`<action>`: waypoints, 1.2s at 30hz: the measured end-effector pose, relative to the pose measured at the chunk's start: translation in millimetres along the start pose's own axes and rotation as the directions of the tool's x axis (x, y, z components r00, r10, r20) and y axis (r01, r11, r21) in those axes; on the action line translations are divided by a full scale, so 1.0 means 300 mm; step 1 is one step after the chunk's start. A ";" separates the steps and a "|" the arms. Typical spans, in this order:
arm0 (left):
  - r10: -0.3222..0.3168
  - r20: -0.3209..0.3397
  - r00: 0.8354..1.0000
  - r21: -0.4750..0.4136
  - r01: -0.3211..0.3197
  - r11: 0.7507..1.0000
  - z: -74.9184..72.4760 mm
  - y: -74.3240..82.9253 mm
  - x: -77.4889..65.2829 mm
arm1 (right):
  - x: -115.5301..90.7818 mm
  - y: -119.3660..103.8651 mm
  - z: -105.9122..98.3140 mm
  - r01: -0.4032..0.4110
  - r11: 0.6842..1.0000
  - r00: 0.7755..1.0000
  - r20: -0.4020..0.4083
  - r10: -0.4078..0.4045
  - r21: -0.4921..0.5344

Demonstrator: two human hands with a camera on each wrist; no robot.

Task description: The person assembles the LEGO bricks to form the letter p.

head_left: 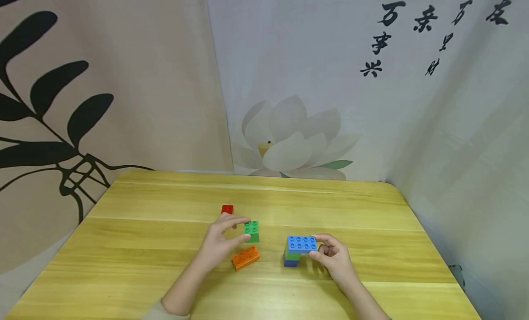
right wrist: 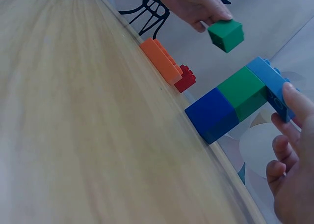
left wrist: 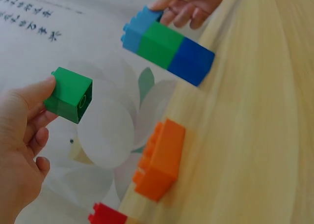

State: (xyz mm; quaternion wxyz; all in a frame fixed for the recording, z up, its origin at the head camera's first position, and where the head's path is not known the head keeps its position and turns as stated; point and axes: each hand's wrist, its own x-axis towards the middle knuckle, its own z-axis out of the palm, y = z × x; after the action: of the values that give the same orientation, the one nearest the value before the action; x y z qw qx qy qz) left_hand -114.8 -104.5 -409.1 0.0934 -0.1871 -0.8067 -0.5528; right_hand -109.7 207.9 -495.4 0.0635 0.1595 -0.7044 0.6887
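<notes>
Six toy building bricks, all smooth plastic with round studs on top, are spread over a pale yellow wooden table with long streaky grain. Three of them form one stack standing upright near the middle of the table: a square dark blue brick at the bottom, a square middle green brick on it, and a longer light blue brick on top, its eight studs in two rows. The light blue brick juts out past the stack on the right, and the right wrist view shows its hollow underside there. Two bricks lie apart on the wood, studs up: one oblong orange brick near the left forearm, and one red brick farther off, partly covered by the left hand in the head view.

Two bare hands are at work. The left hand pinches a loose green brick, boxy with a hollow base, between thumb and fingertip, holding it clear of the table. The right hand pinches the jutting end of the light blue brick, thumb on the near side, other fingers curled.

Behind hangs softly creased cloth, printed with dark leaves, a pale lotus and black brush characters.
</notes>
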 end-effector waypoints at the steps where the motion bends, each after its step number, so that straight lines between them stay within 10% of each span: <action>1: 0.008 0.003 1.000 -0.006 -0.008 1.000 0.003 0.011 0.002 | 0.000 0.001 0.000 0.000 1.000 1.000 0.000 0.000 0.001; 36: 0.101 0.125 0.987 -0.135 -0.084 0.987 0.233 0.019 0.090 | 0.002 -0.010 0.006 -0.025 1.000 1.000 0.003 0.025 -0.004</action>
State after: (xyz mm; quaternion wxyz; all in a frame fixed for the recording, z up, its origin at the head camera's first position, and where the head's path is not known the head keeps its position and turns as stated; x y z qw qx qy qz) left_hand -133.1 -32.6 -420.6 0.0533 -0.2659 -0.7640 -0.5855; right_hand -109.2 205.9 -492.4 0.0543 0.1515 -0.7080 0.6876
